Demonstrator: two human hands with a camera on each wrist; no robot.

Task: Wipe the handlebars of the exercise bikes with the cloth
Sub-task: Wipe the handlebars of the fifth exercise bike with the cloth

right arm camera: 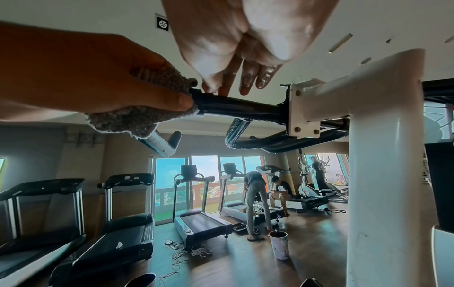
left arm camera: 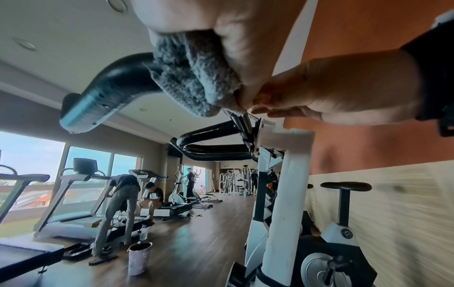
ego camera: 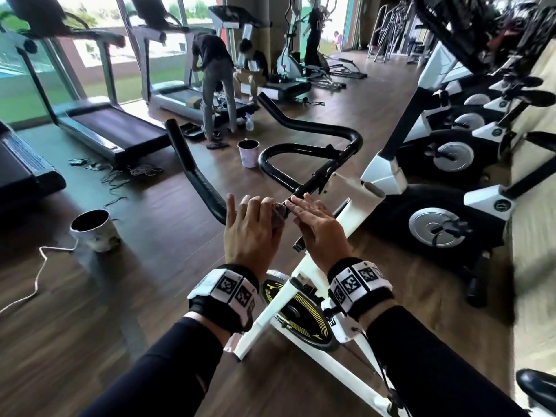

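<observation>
The black handlebar (ego camera: 304, 127) of a white exercise bike (ego camera: 328, 233) is in front of me. My left hand (ego camera: 258, 206) grips a grey-brown cloth (ego camera: 278, 213) wrapped round the bar where the left horn meets the centre bar. In the left wrist view the cloth (left arm camera: 194, 77) covers the base of the horn (left arm camera: 103, 93). In the right wrist view the cloth (right arm camera: 127, 120) bulges out under my left thumb. My right hand (ego camera: 301, 203) lies beside it with straight fingers (right arm camera: 245, 77) that touch the top of the centre bar (right arm camera: 236, 108).
Two buckets (ego camera: 93, 230) (ego camera: 249, 153) and a spray bottle (ego camera: 249, 123) stand on the wooden floor to the left. A white cord (ego camera: 39, 272) trails there. Treadmills (ego camera: 105, 127) line the windows, with people (ego camera: 215, 85) near them. More exercise bikes (ego camera: 445, 224) stand close on the right.
</observation>
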